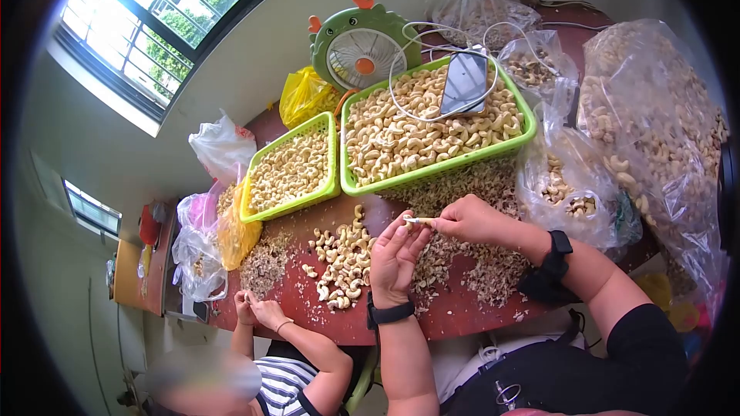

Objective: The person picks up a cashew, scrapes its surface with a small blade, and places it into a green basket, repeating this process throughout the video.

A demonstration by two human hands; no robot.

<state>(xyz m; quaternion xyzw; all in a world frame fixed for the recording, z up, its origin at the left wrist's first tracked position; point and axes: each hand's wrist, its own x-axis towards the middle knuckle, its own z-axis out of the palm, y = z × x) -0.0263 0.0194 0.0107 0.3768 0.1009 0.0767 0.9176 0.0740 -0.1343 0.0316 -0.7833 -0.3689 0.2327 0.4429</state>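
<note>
My left hand [395, 262] is raised over the table with its fingertips pinched on a cashew nut [408, 223], mostly covered by the fingers. In my right hand [472, 220] is a small peeling knife [422, 220] with a light handle, its tip touching the nut. Just left of my left hand lies a loose pile of pale cashews [344, 258] on the red table. Brown skin peelings [493, 271] are heaped below my right hand. Behind both hands stands a large green basket [432, 177] full of cashews.
A smaller green basket [297, 204] of cashews stands left, with a phone [465, 81] and cable on the large one. A green fan [364, 50] is behind. Bags of nuts [647, 108] crowd the right. Another person's hands [260, 310] work at the left table edge.
</note>
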